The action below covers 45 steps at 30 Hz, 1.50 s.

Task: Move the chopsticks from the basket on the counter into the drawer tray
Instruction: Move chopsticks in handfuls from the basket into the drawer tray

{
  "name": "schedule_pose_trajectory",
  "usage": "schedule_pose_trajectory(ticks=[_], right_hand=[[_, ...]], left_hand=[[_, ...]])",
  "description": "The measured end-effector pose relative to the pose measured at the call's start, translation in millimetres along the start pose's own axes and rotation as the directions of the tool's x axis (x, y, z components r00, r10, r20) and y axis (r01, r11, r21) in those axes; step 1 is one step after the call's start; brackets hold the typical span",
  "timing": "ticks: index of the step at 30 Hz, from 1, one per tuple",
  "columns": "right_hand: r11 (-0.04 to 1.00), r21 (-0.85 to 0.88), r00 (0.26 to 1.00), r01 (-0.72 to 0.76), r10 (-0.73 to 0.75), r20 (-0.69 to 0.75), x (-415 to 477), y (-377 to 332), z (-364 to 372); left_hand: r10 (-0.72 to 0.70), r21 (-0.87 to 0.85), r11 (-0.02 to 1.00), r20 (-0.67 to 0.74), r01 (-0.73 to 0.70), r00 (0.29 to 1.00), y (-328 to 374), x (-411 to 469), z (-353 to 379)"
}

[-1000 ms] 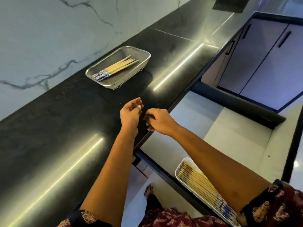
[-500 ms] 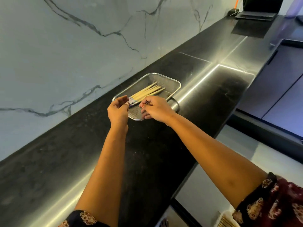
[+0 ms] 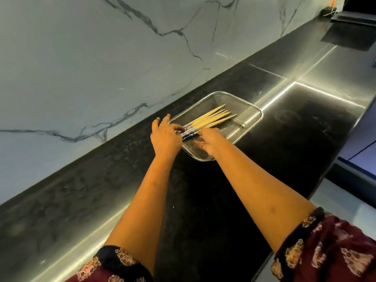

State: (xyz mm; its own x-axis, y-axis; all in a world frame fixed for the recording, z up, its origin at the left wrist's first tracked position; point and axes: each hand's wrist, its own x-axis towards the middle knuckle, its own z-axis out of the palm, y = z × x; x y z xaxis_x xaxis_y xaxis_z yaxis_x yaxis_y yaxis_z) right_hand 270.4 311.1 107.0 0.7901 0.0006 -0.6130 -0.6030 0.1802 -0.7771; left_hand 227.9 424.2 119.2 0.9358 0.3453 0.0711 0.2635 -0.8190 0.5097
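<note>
A rectangular wire-mesh basket (image 3: pixel 251 110) sits on the black counter near the marble wall. Several pale wooden chopsticks (image 3: pixel 211 118) with blue-and-white patterned ends lie inside it, pointing up and to the right. My left hand (image 3: pixel 165 136) rests at the basket's left end with fingers spread, touching the patterned ends. My right hand (image 3: pixel 207 142) is inside the basket's near corner, fingers extended flat beside the same ends. Neither hand has closed around the chopsticks. The drawer and its tray are out of view.
The glossy black counter (image 3: pixel 284 127) runs from lower left to upper right along the marble wall (image 3: pixel 101 58). A dark flat device (image 3: pixel 350 17) stands at the counter's far end. Cabinet fronts (image 3: pixel 364 143) and pale floor lie to the right beyond the counter edge.
Both hands moved from the counter's front edge up to the basket and spread their fingers over the chopstick ends. The view swung away from the drawer tray, which has left the frame.
</note>
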Motion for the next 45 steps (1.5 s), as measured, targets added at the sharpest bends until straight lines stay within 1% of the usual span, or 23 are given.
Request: schedule_pose_trajectory(ticks=[1,2,4,5,8,10,14,19,24,26,31,37,45], right_hand=[[0.999,0.020,0.999,-0.027,0.028,-0.025,4,0,2],[0.999,0.029,0.999,-0.034,0.035,-0.021,7,0,3],[0.999,0.027,1.000,-0.017,0.017,0.024,8,-1,4],[0.999,0.033,1.000,-0.005,0.004,0.021,9,-1,5],[0.995,0.086,0.996,-0.043,0.050,-0.078,19,-3,8],[0.992,0.103,0.994,-0.069,0.077,-0.079,24,-2,10],[0.987,0.140,0.995,-0.082,0.090,-0.050,30,-1,11],[0.989,0.127,0.996,-0.075,0.079,-0.028,38,-5,14],[0.990,0.094,0.994,-0.104,0.106,-0.016,47,-9,19],[0.989,0.099,0.993,-0.110,0.114,-0.039,51,-11,21],[0.987,0.154,0.991,-0.054,0.072,-0.113,59,-12,25],[0.990,0.130,0.993,-0.057,0.070,-0.094,64,-8,18],[0.983,0.136,0.992,-0.124,0.122,0.021,47,-12,4]], left_hand=[[0.000,0.054,0.999,0.053,-0.003,0.999,-1,1,0],[-0.006,0.080,0.997,0.092,-0.002,0.996,0,2,-1],[-0.013,0.103,0.995,0.142,-0.002,0.990,-1,7,0],[-0.017,0.120,0.993,0.167,-0.004,0.986,-1,11,1],[-0.040,0.168,0.986,0.239,-0.001,0.970,-3,20,4],[-0.044,0.166,0.986,0.259,0.001,0.965,-3,24,6],[-0.044,0.131,0.991,0.251,0.011,0.967,-2,29,10],[-0.081,0.075,0.995,0.286,0.062,0.955,-2,32,16],[-0.085,-0.029,0.995,0.214,0.094,0.973,-4,35,18],[-0.066,-0.023,0.997,0.194,0.072,0.979,-4,37,18],[-0.074,0.026,0.997,0.238,0.070,0.968,-3,39,20],[-0.069,0.045,0.997,0.223,0.061,0.972,1,36,21],[-0.067,-0.009,0.998,0.169,0.070,0.983,5,28,22]])
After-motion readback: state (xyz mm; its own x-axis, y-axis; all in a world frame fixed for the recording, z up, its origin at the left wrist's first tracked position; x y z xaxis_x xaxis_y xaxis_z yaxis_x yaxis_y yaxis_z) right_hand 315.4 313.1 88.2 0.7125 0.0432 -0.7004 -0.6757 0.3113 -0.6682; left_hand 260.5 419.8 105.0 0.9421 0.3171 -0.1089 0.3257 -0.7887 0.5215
